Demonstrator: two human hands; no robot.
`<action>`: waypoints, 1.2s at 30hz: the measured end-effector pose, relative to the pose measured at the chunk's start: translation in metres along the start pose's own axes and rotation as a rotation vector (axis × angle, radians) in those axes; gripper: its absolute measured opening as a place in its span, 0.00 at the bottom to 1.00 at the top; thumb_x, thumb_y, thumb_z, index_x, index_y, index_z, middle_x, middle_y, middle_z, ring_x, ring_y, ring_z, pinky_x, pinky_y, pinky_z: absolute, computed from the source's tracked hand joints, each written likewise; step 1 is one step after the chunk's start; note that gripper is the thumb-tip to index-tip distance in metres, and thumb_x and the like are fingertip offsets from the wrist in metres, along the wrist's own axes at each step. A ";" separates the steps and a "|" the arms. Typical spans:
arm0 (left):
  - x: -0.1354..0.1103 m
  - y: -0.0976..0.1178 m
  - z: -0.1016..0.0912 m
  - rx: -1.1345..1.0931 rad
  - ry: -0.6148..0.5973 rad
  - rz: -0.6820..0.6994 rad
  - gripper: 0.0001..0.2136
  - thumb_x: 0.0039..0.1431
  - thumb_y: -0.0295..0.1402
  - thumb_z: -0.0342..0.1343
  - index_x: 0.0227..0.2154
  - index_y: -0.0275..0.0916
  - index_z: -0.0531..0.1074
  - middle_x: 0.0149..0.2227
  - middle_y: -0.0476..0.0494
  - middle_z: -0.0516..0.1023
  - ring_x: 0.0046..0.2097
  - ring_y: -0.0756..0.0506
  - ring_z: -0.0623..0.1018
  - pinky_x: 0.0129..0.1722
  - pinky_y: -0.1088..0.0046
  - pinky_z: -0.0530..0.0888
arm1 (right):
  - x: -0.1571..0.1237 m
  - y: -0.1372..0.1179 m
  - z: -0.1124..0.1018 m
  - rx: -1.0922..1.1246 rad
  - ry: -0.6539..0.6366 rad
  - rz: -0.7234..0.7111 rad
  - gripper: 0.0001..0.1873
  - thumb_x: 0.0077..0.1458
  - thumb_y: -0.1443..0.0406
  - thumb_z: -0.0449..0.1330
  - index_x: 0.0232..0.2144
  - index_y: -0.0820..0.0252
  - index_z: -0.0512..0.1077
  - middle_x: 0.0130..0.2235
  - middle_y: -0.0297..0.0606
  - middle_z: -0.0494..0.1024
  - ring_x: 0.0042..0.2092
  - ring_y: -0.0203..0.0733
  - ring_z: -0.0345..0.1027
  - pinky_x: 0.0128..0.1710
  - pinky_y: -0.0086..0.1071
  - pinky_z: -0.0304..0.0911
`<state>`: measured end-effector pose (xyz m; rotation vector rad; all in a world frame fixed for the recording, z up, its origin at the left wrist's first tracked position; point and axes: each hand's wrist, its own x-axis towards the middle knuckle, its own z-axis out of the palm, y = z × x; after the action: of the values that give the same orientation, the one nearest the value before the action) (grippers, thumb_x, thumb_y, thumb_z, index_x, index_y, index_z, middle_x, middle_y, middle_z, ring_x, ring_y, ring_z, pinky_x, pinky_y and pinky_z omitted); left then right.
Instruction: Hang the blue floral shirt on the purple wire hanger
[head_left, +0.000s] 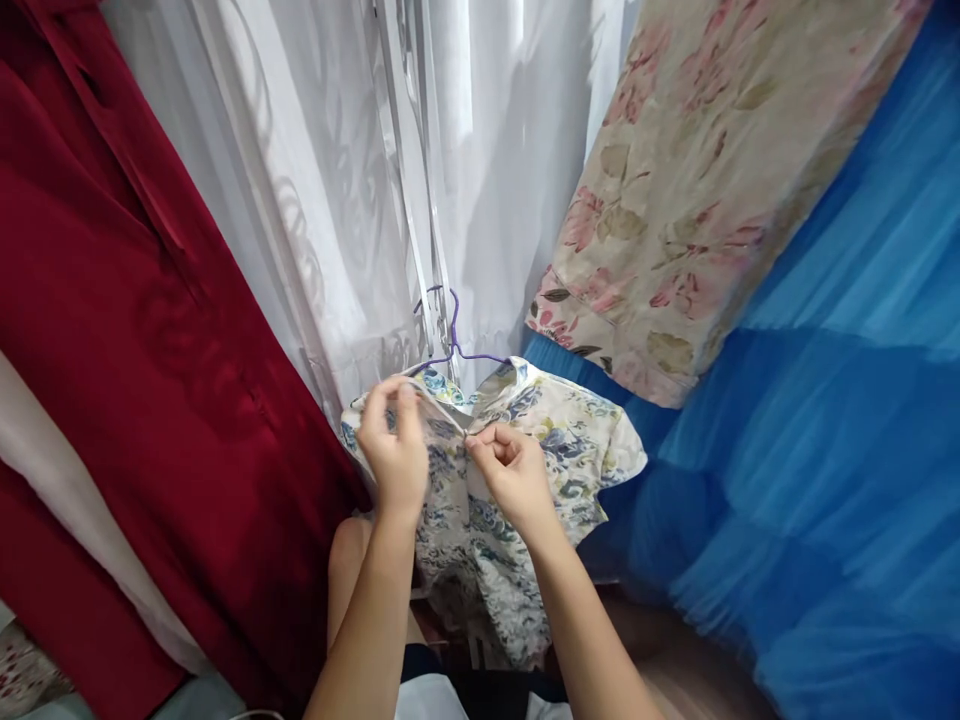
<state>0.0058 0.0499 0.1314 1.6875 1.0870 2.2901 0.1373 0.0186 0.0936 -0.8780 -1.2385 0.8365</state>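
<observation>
A short-sleeved floral top point(570, 440), white with blue, green and yellow print, hangs on a purple hanger point(455, 325). My right hand point(514, 465) is closed in a pinch at the bottom of its neck opening. My left hand point(394, 440), slightly blurred, is pinched at the left side of the neckline. Between the two hands a thin pale strip point(442, 412) runs taut and slanting. Whether it is a loose cord or the neckline's own edge I cannot tell. The top's left shoulder is partly hidden behind my left hand.
A dark red garment point(172, 400) hangs at the left. White curtains point(487, 180) with long white ribbons point(411, 150) are behind the hanger. Cream cloth with pink flowers point(675, 230) and a layered blue tulle garment point(847, 450) hang at the right.
</observation>
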 end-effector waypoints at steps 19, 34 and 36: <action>-0.053 -0.145 -0.048 -0.436 0.149 -0.992 0.05 0.59 0.31 0.56 0.30 0.36 0.68 0.28 0.45 0.75 0.34 0.47 0.78 0.41 0.69 0.75 | -0.044 0.047 -0.020 0.004 0.074 0.128 0.19 0.53 0.55 0.63 0.21 0.59 0.62 0.17 0.25 0.53 0.21 0.30 0.42 0.21 0.28 0.37; -0.112 -0.036 -0.006 -0.456 -0.430 -0.645 0.15 0.58 0.46 0.59 0.36 0.38 0.73 0.35 0.46 0.75 0.41 0.47 0.75 0.45 0.74 0.69 | -0.055 0.150 -0.125 0.055 0.815 0.217 0.16 0.47 0.54 0.65 0.23 0.60 0.68 0.16 0.25 0.59 0.20 0.32 0.47 0.20 0.29 0.45; -0.121 -0.027 0.000 -0.430 -0.472 -0.606 0.15 0.60 0.46 0.58 0.34 0.38 0.73 0.32 0.47 0.73 0.38 0.47 0.74 0.41 0.75 0.68 | -0.060 0.158 -0.125 -0.037 0.838 0.215 0.17 0.47 0.53 0.65 0.24 0.60 0.69 0.18 0.27 0.62 0.21 0.33 0.51 0.21 0.29 0.49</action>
<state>0.0433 0.0127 0.0188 1.3723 0.7817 1.5093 0.2441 0.0206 -0.0876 -1.2352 -0.4298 0.5106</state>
